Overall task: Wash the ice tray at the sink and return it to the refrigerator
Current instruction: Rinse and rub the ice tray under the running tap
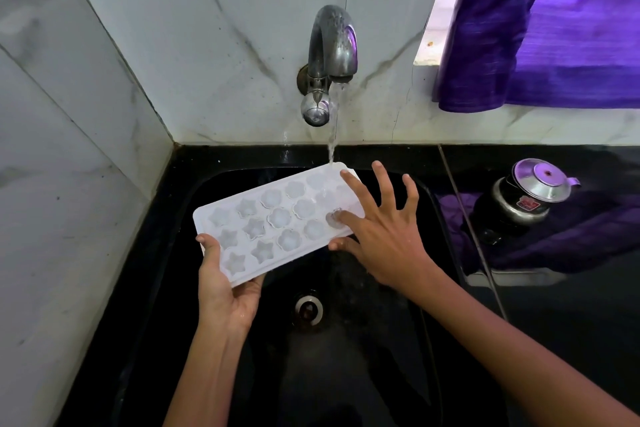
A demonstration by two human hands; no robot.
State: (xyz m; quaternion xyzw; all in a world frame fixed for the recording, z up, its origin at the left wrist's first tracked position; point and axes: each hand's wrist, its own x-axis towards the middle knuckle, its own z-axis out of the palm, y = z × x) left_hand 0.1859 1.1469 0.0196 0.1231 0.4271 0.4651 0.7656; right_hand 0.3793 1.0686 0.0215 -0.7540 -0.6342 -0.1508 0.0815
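the black sink [398, 340] fills the lower middle of the view, sunk into a black counter [571, 322] that runs off to the right, with pale marbled wall tiles [104, 97] behind it and along its left side. a purple curtain [554, 28] hangs at the upper right, its hem reaching just above the counter's back edge.

the white ice tray [277, 222] is held over the sink's back half, lying slantwise from near-left to far-right, its cavities facing up, some star-shaped and some round. its far right corner sits under the stream of water [333, 128] falling from the steel tap [329, 59] fixed to the back wall.

the left hand [225, 284] holds the tray's near left corner, thumb [209, 246] on the rim and palm cupped beneath. the right hand [384, 239] is spread wide, fingers fanned apart, not gripping anything; its forefinger [341, 217] presses into a cavity at the tray's right end, and its thumb touches the tray's near edge there.

on the counter near the sink's right rim stands a small steel pot with a lid [526, 198], resting on a dark purple cloth [554, 243]. at the bottom of the sink, below the tray, is the round metal drain [308, 309].
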